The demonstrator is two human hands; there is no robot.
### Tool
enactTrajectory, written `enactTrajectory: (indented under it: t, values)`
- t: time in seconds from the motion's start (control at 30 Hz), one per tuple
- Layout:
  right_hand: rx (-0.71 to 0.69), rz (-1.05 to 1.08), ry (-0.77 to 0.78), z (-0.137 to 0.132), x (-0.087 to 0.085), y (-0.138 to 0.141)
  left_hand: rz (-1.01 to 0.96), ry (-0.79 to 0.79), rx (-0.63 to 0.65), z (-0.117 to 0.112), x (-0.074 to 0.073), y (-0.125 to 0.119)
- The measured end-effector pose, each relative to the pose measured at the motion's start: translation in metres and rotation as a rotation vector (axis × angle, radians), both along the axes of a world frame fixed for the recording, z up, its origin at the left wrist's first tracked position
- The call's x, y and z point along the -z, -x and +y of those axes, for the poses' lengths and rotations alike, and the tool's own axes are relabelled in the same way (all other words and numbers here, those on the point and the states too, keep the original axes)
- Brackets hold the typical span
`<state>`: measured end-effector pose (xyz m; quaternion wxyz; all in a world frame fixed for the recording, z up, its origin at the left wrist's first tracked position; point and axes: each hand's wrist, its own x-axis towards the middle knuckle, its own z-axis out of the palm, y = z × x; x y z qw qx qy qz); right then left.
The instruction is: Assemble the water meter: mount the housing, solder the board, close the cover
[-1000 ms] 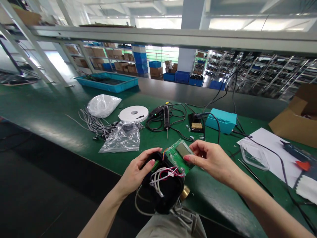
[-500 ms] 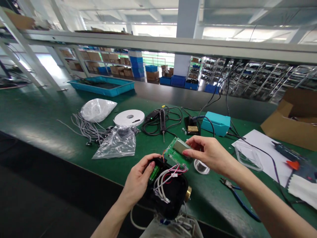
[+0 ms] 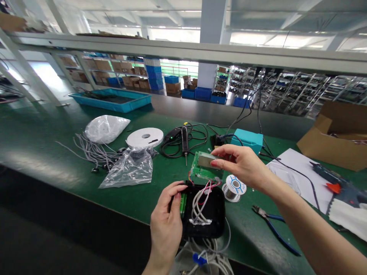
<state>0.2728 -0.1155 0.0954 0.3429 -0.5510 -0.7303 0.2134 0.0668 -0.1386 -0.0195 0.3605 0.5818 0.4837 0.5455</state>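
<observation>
My left hand [image 3: 169, 215] is closed on the left wall of a black plastic housing [image 3: 216, 217], its thumb by a green strip inside [image 3: 183, 204]. White and red wires [image 3: 197, 208] run from the housing to a green circuit board with a display [image 3: 197, 172], held tilted above the housing's far edge. My right hand [image 3: 237, 162] pinches the board's right side between thumb and fingers. A spool of solder wire [image 3: 234, 187] stands just right of the housing. More grey cables [image 3: 212, 256] hang below the housing at the bench edge.
Blue-handled cutters [image 3: 275, 225], a teal soldering station [image 3: 248, 140] and a glue gun [image 3: 338, 183] lie to the right. A screwdriver-like tool with a cord [image 3: 185, 141], white tape reel [image 3: 145, 136], plastic bag [image 3: 130, 168] and grey cables [image 3: 83, 149] lie to the left.
The housing has turned more level, its open side facing me, and the brass fitting is out of sight. The circuit board has lifted and turned; the solder spool now shows fully.
</observation>
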Motion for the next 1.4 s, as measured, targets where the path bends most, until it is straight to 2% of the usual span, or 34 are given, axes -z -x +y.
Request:
enactTrajectory:
  t: [0.13,0.23,0.37,0.53,0.7,0.8,0.97,1.13,1.4]
  values:
    - [0.011,-0.035,-0.006,0.004,0.003,-0.002,0.048,-0.048,-0.038,0.003,0.008,-0.006]
    - [0.009,-0.056,-0.029,0.007,0.007,-0.003,0.073,-0.050,0.047,0.004,0.009,-0.002]
    - [0.011,-0.062,-0.030,0.009,0.007,-0.003,0.009,-0.030,0.131,0.010,-0.005,0.003]
    - [-0.001,-0.056,-0.027,0.013,0.007,-0.002,0.152,-0.081,0.171,0.029,-0.031,0.000]
    - [-0.039,-0.022,-0.004,0.014,0.009,0.000,0.220,-0.015,0.231,0.040,-0.042,-0.006]
    - [-0.027,0.013,0.003,0.012,0.012,0.004,0.239,-0.051,0.205,0.040,-0.043,-0.006]
    - [0.128,0.208,0.099,-0.001,0.026,0.015,0.215,-0.078,0.128,0.036,-0.040,-0.004]
    - [0.056,0.424,0.313,-0.015,0.038,0.024,0.219,-0.134,0.103,0.031,-0.039,-0.004]
    - [0.065,0.433,0.347,-0.016,0.045,0.032,0.270,-0.213,0.056,0.024,-0.037,-0.006]
